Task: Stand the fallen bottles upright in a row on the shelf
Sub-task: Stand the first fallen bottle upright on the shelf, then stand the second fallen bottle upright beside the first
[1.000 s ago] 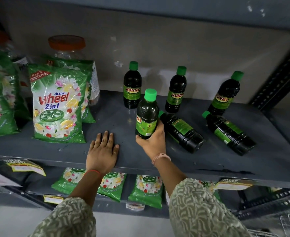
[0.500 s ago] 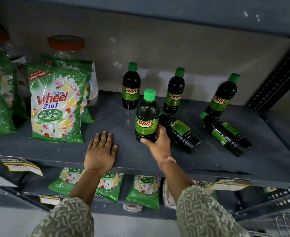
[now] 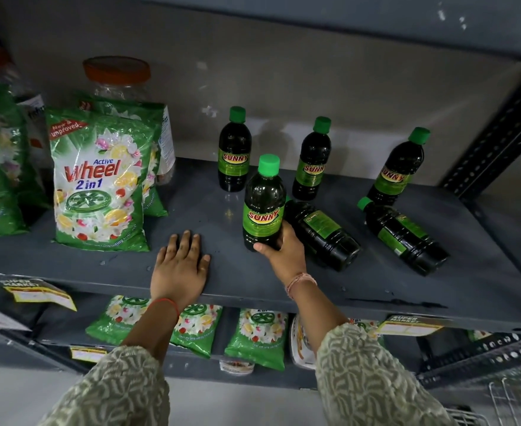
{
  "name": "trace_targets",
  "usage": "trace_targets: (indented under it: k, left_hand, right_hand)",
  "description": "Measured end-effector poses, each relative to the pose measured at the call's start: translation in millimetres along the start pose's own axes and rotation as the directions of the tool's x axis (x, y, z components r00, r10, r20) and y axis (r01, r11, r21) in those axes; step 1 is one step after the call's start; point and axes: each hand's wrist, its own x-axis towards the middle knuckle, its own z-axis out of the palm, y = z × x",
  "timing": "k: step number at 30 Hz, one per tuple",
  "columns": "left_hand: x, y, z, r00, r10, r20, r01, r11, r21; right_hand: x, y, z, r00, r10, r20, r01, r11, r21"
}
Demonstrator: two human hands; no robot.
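Dark bottles with green caps and "Sunny" labels stand and lie on a grey metal shelf (image 3: 376, 287). My right hand (image 3: 283, 250) grips the base of one upright bottle (image 3: 263, 201) near the shelf's middle. Three more bottles stand behind it: a left one (image 3: 234, 152), a middle one (image 3: 312, 161) and a right one (image 3: 397, 170). Two bottles lie on their sides: one (image 3: 322, 235) just right of my right hand, another (image 3: 403, 236) farther right. My left hand (image 3: 180, 265) rests flat on the shelf's front edge, fingers spread, holding nothing.
Green "Wheel" detergent bags (image 3: 99, 186) stand at the left, with an orange-lidded clear jar (image 3: 116, 78) behind them. Smaller green packets (image 3: 256, 336) lie on the lower shelf. A perforated upright post (image 3: 495, 139) bounds the right side.
My right hand has turned the held bottute so its label faces front and slid from its side down to its base. My left hand has stayed put.
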Motion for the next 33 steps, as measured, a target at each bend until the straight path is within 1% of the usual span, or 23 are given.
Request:
trace_targets:
  k: [5, 9, 13, 18, 21, 22, 23, 24, 25, 26, 27, 28, 29, 30, 31, 32, 33]
  left_hand:
    - [0, 0, -2, 1.000, 0.000, 0.004, 0.000, 1.000, 0.001]
    - [0, 0, -1, 1.000, 0.002, 0.012, -0.002, 1.000, 0.002]
    - [0, 1, -1, 1.000, 0.010, 0.000, -0.010, 1.000, 0.016]
    - [-1, 1, -2, 1.000, 0.014, 0.002, -0.014, 0.999, 0.030]
    - [-1, 1, -3, 1.000, 0.017, 0.019, -0.017, 1.000, 0.026]
    - [-1, 1, -3, 0.999, 0.015, 0.028, -0.015, 1.000, 0.020]
    - [0, 1, -5, 0.999, 0.008, 0.038, -0.008, 1.000, 0.008]
    - [2, 2, -6, 0.999, -0.002, 0.048, 0.003, 1.000, -0.008]
    - [5, 4, -7, 0.999, -0.007, 0.053, 0.008, 1.000, -0.024]
    - [9, 8, -8, 0.998, -0.004, 0.056, 0.006, 0.999, -0.040]
    - [11, 13, -7, 0.998, 0.007, 0.058, -0.004, 0.998, -0.056]
    - [12, 18, -6, 0.998, 0.021, 0.060, -0.017, 0.997, -0.069]
    - [12, 22, -4, 0.998, 0.033, 0.059, -0.029, 0.997, -0.069]
    - [12, 24, -2, 0.998, 0.041, 0.055, -0.038, 0.998, -0.055]
    - [11, 25, 0, 0.998, 0.042, 0.050, -0.040, 0.999, -0.036]
    - [11, 24, 2, 0.998, 0.039, 0.048, -0.038, 0.999, -0.022]
    - [11, 24, 2, 0.998, 0.035, 0.048, -0.035, 0.999, -0.010]
  right_hand:
    - [-9, -4, 0, 1.000, 0.010, -0.003, -0.010, 0.999, -0.042]
    - [-41, 3, -1, 0.999, -0.024, 0.030, 0.026, 0.998, -0.062]
    - [-74, 4, -2, 0.999, -0.047, 0.019, 0.048, 0.995, -0.086]
    - [-82, -4, -3, 0.999, -0.047, 0.019, 0.048, 0.994, -0.102]
    - [-93, -4, -5, 0.999, -0.031, 0.039, 0.032, 0.999, -0.041]
    - [-98, -5, -8, 1.000, -0.022, 0.013, 0.022, 0.999, -0.028]
    - [-101, -7, -13, 0.999, -0.033, -0.035, 0.031, 0.998, -0.056]
    - [-101, -12, -21, 0.991, -0.083, -0.101, 0.070, 0.990, -0.126]
    - [-94, -18, -33, 0.971, -0.168, -0.172, 0.126, 0.964, -0.234]
    - [-81, -25, -47, 0.941, -0.255, -0.223, 0.159, 0.914, -0.373]
    - [-63, -32, -62, 0.920, -0.314, -0.235, 0.156, 0.843, -0.515]
    - [-41, -37, -77, 0.937, -0.292, -0.194, 0.105, 0.761, -0.641]
    - [-18, -41, -90, 0.975, -0.185, -0.126, 0.032, 0.672, -0.740]
    - [1, -45, -99, 0.998, -0.007, -0.066, -0.049, 0.588, -0.808]
    - [16, -46, -106, 0.985, 0.172, -0.019, -0.107, 0.519, -0.848]
    - [25, -45, -109, 0.953, 0.303, 0.021, -0.135, 0.483, -0.865]
    - [29, -43, -109, 0.930, 0.363, 0.056, -0.137, 0.484, -0.864]
